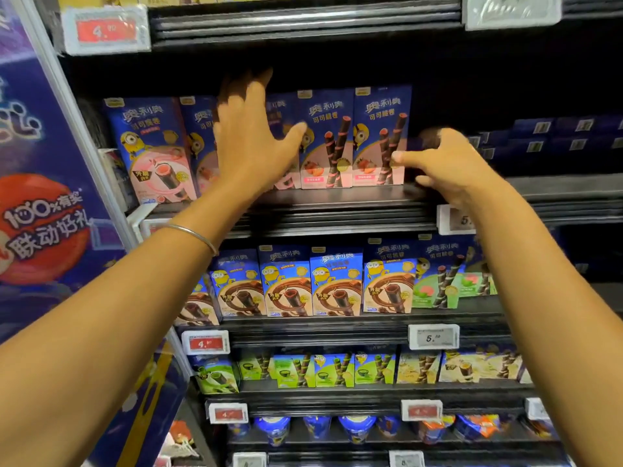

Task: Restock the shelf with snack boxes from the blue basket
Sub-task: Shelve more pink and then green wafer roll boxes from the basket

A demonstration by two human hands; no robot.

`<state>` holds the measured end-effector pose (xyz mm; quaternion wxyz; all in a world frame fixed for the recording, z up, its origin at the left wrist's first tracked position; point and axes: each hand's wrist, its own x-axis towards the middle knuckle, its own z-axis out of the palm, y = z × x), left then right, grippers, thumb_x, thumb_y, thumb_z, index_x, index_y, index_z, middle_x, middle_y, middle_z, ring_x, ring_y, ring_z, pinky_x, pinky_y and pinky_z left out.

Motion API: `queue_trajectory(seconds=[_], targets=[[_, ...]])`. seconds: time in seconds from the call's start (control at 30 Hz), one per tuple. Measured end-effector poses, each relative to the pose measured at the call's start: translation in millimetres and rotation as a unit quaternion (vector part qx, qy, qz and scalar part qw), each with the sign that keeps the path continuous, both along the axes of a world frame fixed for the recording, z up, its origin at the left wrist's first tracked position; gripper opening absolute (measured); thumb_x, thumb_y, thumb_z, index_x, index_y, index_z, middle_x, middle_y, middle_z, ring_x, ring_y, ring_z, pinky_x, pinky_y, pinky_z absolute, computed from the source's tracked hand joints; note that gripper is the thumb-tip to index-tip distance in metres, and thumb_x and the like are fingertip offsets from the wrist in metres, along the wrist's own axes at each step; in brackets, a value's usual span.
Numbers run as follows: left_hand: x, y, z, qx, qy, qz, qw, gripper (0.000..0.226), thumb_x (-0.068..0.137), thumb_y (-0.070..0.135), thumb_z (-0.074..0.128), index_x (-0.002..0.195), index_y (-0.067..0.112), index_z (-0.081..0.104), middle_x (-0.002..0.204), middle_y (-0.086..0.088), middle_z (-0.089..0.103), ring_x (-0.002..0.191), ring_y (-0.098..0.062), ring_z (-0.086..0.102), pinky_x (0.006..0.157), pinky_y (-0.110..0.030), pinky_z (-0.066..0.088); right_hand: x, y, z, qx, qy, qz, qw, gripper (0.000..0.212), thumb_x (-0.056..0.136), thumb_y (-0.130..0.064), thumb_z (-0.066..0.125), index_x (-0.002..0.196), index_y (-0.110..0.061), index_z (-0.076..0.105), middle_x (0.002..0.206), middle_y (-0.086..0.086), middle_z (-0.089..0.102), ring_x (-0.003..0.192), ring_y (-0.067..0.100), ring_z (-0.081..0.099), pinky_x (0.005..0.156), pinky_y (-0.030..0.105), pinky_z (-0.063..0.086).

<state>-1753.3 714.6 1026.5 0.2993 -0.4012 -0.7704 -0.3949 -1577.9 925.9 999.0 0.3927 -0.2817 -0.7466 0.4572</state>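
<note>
A row of blue-and-pink snack boxes [325, 139] stands upright on the upper dark shelf [337, 197]. My left hand [251, 136] is spread flat, fingers apart, against the fronts of the middle boxes and covers them partly. My right hand [445, 163] is at the right end of the row, thumb on the front of the rightmost box [382, 129] and fingers curled around its right side. The blue basket is out of view.
To the right of the row the upper shelf has dark free room, with dark blue boxes [556, 133] further right. Below are shelves of brown, green and yellow snack boxes [337, 284] and price tags [433, 337]. A blue promotional panel [43, 183] borders the left.
</note>
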Motion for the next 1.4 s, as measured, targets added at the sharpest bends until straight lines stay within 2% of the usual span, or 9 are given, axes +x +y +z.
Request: queue_trajectory(seconds=[0.13, 0.27, 0.37, 0.53, 0.67, 0.8, 1.03, 1.23, 1.4], targets=[[33, -22, -30, 0.091, -0.031, -0.088, 0.991, 0.067, 0.094, 0.036, 0.070, 0.150, 0.005, 0.047, 0.147, -0.012, 0.052, 0.139, -0.022, 0.047, 0.118, -0.024, 0.035, 36, -34, -8, 0.062, 0.054, 0.016, 0.996, 0.060, 0.083, -0.033, 0.080, 0.136, -0.018, 0.056, 0.129, 0.002, 0.063, 0.115, 0.013, 0.063, 0.102, 0.039, 0.054], [88, -38, -93, 0.198, -0.122, -0.187, 0.954, 0.037, 0.094, 0.018, 0.069, 0.127, 0.007, 0.059, 0.126, -0.012, 0.066, 0.121, -0.022, 0.065, 0.110, -0.038, 0.050, 80, -79, -40, 0.054, 0.148, 0.044, 0.987, 0.039, 0.087, -0.031, 0.073, 0.123, -0.018, 0.063, 0.115, 0.002, 0.073, 0.108, 0.013, 0.071, 0.090, 0.036, 0.059], [135, -58, -153, 0.211, -0.232, -0.220, 0.924, 0.027, 0.097, 0.008, 0.069, 0.123, 0.008, 0.062, 0.115, -0.008, 0.070, 0.105, -0.004, 0.068, 0.097, -0.026, 0.054, 118, -112, -84, -0.017, 0.173, 0.048, 0.984, 0.025, 0.092, -0.023, 0.069, 0.116, -0.017, 0.064, 0.112, 0.008, 0.075, 0.104, 0.019, 0.074, 0.086, 0.037, 0.061], [201, -109, -283, 0.143, -0.469, -0.183, 0.852, 0.021, 0.102, 0.007, 0.067, 0.122, 0.013, 0.065, 0.106, -0.007, 0.072, 0.102, -0.024, 0.071, 0.089, -0.046, 0.056, 200, -161, -205, -0.153, 0.034, 0.008, 0.988, 0.018, 0.097, -0.012, 0.065, 0.115, -0.011, 0.065, 0.112, 0.013, 0.075, 0.102, 0.026, 0.074, 0.079, 0.035, 0.060], [260, -149, -385, 0.048, -0.601, -0.165, 0.781, 0.015, 0.102, 0.006, 0.065, 0.113, 0.016, 0.066, 0.096, -0.003, 0.071, 0.099, -0.031, 0.066, 0.073, -0.034, 0.051, 282, -209, -298, -0.265, -0.076, -0.066, 0.959, 0.008, 0.097, -0.011, 0.065, 0.105, -0.012, 0.065, 0.109, 0.017, 0.071, 0.091, 0.025, 0.071, 0.072, 0.029, 0.055], [327, -187, -456, -0.027, -0.698, -0.142, 0.702, 0.025, 0.105, 0.012, 0.062, 0.128, 0.003, 0.065, 0.104, -0.010, 0.069, 0.103, -0.030, 0.064, 0.081, -0.039, 0.046, 359, -250, -370, -0.332, -0.199, -0.091, 0.918, 0.005, 0.097, -0.014, 0.066, 0.100, -0.017, 0.064, 0.097, 0.008, 0.069, 0.087, 0.020, 0.068, 0.072, 0.031, 0.050], [427, -214, -536, -0.087, -0.771, -0.086, 0.625, 0.017, 0.105, 0.008, 0.062, 0.121, 0.006, 0.064, 0.114, -0.016, 0.066, 0.101, -0.025, 0.061, 0.061, -0.015, 0.048, 443, -281, -479, -0.346, -0.331, -0.090, 0.874, 0.015, 0.095, 0.000, 0.062, 0.104, 0.012, 0.064, 0.090, 0.016, 0.059, 0.080, 0.022, 0.053, 0.070, 0.030, 0.046], [484, -208, -653, -0.161, -0.770, -0.039, 0.616, 0.025, 0.105, 0.010, 0.060, 0.084, 0.023, 0.061, 0.085, 0.004, 0.070, 0.077, -0.009, 0.065, 0.054, -0.016, 0.049, 478, -270, -617, -0.394, -0.402, -0.016, 0.826, 0.005, 0.099, -0.015, 0.060, 0.102, -0.018, 0.060, 0.103, 0.006, 0.060, 0.085, 0.017, 0.058, 0.076, 0.030, 0.051], [520, -190, -782, -0.208, -0.781, -0.035, 0.588, 0.020, 0.103, 0.014, 0.066, 0.086, 0.022, 0.061, 0.101, -0.008, 0.064, 0.096, -0.025, 0.061, 0.084, -0.037, 0.052, 485, -263, -757, -0.382, -0.414, -0.002, 0.826, 0.005, 0.094, -0.009, 0.066, 0.091, -0.011, 0.062, 0.080, 0.007, 0.058, 0.064, 0.011, 0.057, 0.053, 0.022, 0.045]])
